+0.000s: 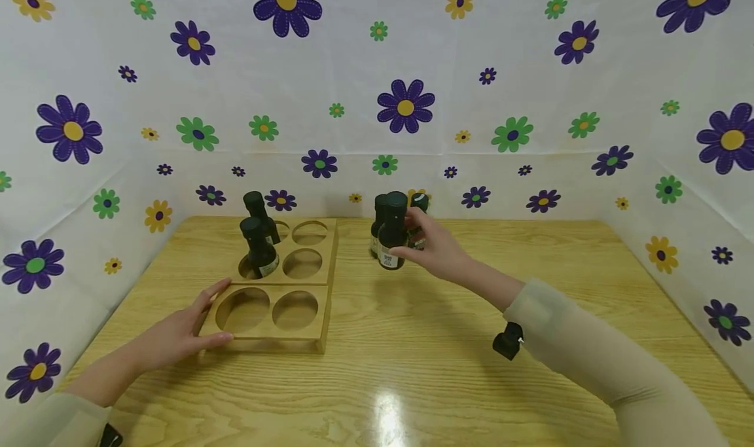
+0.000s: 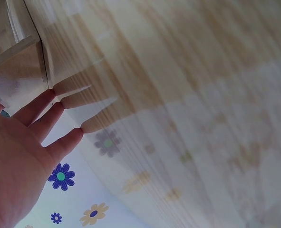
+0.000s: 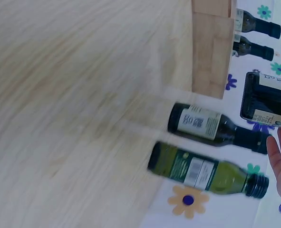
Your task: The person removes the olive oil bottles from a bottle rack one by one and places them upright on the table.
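Observation:
My right hand (image 1: 438, 247) holds a dark small bottle (image 1: 391, 234) with a black cap and a pale label. In the right wrist view this bottle (image 3: 268, 97) is upright and off the table. Close behind it stand a similar dark bottle (image 3: 199, 124) and a green glass bottle (image 3: 190, 168), partly hidden in the head view. My left hand (image 1: 173, 336) rests against the left side of a wooden rack (image 1: 294, 344) with round holes, thumb at its front edge. Two dark bottles, one nearer (image 1: 259, 247) and one farther (image 1: 259, 211), stand in the rack's left holes.
The rack stands on the left half of a wood-grain table (image 1: 471, 381). A white cloth (image 1: 353, 61) printed with flowers walls off the back and both sides. A small black device (image 1: 508, 341) hangs at the right sleeve.

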### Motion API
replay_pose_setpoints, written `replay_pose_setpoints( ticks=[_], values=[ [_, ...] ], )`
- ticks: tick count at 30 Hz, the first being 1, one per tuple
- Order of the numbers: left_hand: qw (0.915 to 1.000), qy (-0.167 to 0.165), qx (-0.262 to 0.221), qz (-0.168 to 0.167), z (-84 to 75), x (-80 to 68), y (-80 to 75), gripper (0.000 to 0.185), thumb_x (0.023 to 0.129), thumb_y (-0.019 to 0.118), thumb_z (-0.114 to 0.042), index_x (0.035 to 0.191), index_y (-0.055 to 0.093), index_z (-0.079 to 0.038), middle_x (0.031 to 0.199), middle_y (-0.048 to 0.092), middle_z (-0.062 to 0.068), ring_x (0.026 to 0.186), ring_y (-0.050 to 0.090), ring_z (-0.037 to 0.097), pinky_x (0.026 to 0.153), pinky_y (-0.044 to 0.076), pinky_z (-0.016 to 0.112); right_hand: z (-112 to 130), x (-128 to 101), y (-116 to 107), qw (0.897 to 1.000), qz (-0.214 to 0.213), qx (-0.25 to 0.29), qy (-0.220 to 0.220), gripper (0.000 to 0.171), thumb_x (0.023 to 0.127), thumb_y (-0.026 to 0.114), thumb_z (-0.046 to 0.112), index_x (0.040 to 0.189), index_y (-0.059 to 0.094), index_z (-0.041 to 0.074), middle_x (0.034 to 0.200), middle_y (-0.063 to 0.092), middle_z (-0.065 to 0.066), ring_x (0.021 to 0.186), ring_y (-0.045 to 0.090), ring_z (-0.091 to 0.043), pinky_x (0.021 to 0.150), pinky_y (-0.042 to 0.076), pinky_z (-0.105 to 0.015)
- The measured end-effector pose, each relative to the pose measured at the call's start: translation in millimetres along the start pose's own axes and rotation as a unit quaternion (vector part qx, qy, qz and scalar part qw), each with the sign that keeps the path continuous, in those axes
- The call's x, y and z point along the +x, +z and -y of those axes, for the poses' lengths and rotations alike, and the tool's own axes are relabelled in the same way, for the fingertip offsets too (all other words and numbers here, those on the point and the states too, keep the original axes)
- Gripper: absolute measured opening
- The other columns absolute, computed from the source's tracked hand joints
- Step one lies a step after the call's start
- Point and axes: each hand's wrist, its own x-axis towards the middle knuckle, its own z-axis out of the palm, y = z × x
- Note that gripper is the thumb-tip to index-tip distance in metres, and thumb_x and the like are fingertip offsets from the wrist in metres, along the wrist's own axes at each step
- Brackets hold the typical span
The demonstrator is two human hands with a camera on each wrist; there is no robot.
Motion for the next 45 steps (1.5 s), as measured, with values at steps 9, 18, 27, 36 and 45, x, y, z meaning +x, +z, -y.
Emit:
replay_pose_setpoints(
  ticks=[9,18,27,36,45],
  values=[
    [1.0000,-0.002,0.005,0.002,3.3,1.3,0.8,0.093,0.091,0.066,-0.043,0.157,0.002,-0.026,0.138,0.041,0.037,0.126,0.040,0.055,0.085,0.043,0.065,-21.0,-23.7,-18.7,0.999,-0.022,-0.026,0.029,0.060,0.085,0.077,0.012,0.135,0.045,0.001,0.115,0.062,-0.018,0.104,0.057,-0.032,0.083,0.050,-0.047],
    [1.0000,-0.004,0.007,0.000,1.3,0.3,0.1,0.094,0.091,0.066,-0.044,0.157,0.002,-0.025,0.138,0.042,0.038,0.126,0.040,0.055,0.085,0.043,0.066,-42.5,-34.3,-32.7,0.998,-0.050,-0.026,0.039,0.060,0.086,0.075,0.008,0.136,0.042,-0.001,0.114,0.060,-0.020,0.105,0.056,-0.033,0.081,0.052,-0.046],
    [1.0000,-0.007,0.003,0.001,0.4,-0.1,0.2,0.094,0.091,0.066,-0.043,0.157,0.002,-0.026,0.140,0.040,0.037,0.126,0.039,0.055,0.086,0.042,0.067,-62.7,-35.9,-41.0,0.996,-0.070,-0.021,0.059,0.057,0.087,0.073,0.005,0.134,0.041,-0.004,0.116,0.058,-0.026,0.108,0.056,-0.038,0.082,0.052,-0.049],
    [1.0000,-0.009,0.003,0.002,1.5,0.4,0.1,0.094,0.092,0.066,-0.043,0.157,0.001,-0.026,0.142,0.037,0.036,0.127,0.038,0.054,0.086,0.042,0.066,-78.3,-29.3,-45.8,0.991,-0.078,-0.028,0.106,0.057,0.090,0.071,0.009,0.135,0.040,-0.005,0.121,0.056,-0.027,0.114,0.053,-0.039,0.085,0.051,-0.049],
    [1.0000,-0.008,0.001,0.003,-0.4,0.3,0.3,0.094,0.092,0.066,-0.043,0.157,0.001,-0.027,0.142,0.038,0.036,0.127,0.038,0.055,0.085,0.042,0.066,-93.3,-25.6,-44.5,0.986,-0.071,-0.034,0.145,0.062,0.092,0.069,0.014,0.139,0.035,-0.006,0.127,0.052,-0.030,0.119,0.050,-0.040,0.089,0.049,-0.050]
  ],
)
